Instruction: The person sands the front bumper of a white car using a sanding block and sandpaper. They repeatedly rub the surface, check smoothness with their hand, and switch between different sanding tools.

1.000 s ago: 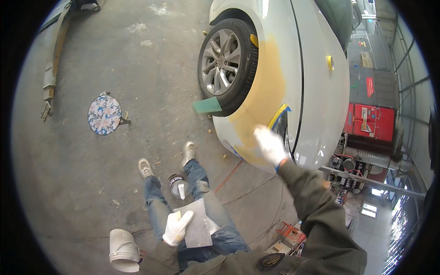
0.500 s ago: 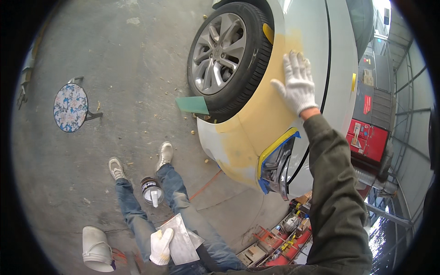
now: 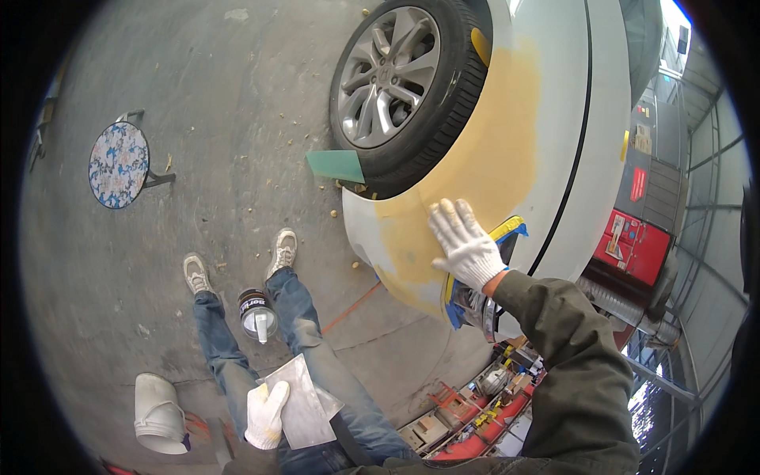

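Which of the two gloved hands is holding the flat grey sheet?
The left hand: its thumb lies over the flat grey sheet. The right hand differs: it is spread open over the tan patch on the car, holding nothing.

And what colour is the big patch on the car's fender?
The fender patch is yellowish tan, clearest in the head view.

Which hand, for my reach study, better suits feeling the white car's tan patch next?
Likely the white-gloved right hand, open over the tan patch; the left hand holds a gray rectangular sheet.
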Available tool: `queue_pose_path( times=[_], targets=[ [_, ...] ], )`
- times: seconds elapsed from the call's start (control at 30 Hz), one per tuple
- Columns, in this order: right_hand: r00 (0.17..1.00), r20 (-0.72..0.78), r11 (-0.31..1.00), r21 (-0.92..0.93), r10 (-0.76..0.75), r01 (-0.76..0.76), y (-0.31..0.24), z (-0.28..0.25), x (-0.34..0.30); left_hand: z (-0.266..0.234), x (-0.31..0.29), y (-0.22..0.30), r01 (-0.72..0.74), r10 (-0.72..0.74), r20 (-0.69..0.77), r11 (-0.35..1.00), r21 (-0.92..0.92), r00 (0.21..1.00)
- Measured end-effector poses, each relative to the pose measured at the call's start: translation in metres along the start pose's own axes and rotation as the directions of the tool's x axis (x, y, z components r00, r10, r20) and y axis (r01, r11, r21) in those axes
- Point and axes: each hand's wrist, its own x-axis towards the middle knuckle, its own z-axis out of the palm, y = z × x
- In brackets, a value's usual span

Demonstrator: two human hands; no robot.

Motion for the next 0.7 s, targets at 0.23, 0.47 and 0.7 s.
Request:
queue_pose_path(
  times=[0.23, 0.47, 0.7],
  targets=[
    [0.995, -0.086, 0.999, 0.006, 0.04, -0.04, 0.031, -0.026, 0.002, -0.007, 0.001, -0.007, -0.017, 0.009, -0.074, 0.993, -0.117, 0.997],
    [0.833, -0.405, 0.853, -0.198, 0.377, -0.483, 0.144, -0.07, 0.041, -0.008, 0.006, -0.017, -0.052, 0.044, -0.081, 0.993, -0.106, 0.996],
    [0.595, -0.561, 0.637, -0.15, 0.575, -0.756, 0.196, -0.072, 0.141, -0.013, 0.006, -0.015, -0.06, 0.053, -0.127, 0.997, -0.054, 0.99]
  ],
)
